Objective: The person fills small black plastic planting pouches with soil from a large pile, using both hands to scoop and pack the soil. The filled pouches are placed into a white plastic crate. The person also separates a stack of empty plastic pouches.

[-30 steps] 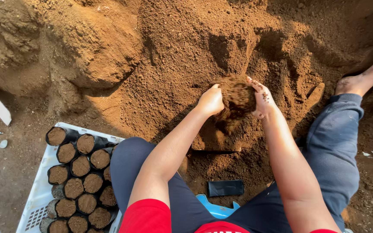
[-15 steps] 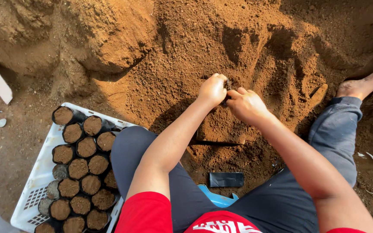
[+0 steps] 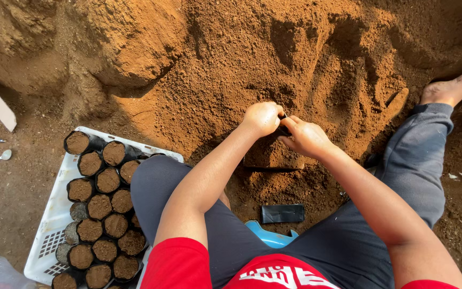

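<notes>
1. Flat empty black plastic bag point(image 3: 283, 213) lies on soil between the legs, near a blue plastic stool edge point(image 3: 269, 236).
2. White plastic crate point(image 3: 49, 225) at left holds soil-filled black bags point(image 3: 100, 206).
3. Left hand point(image 3: 263, 118) and right hand point(image 3: 306, 136) both grip the mouth of a soil-filled black nursery bag point(image 3: 272, 154).
4. Loose brown soil heap point(image 3: 231, 48) beyond.

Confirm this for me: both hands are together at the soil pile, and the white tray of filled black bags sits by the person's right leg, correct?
Not quite. The white tray of filled black bags sits by the person's left leg, as the head view shows. The left hand and right hand are indeed together at the soil pile.
</notes>
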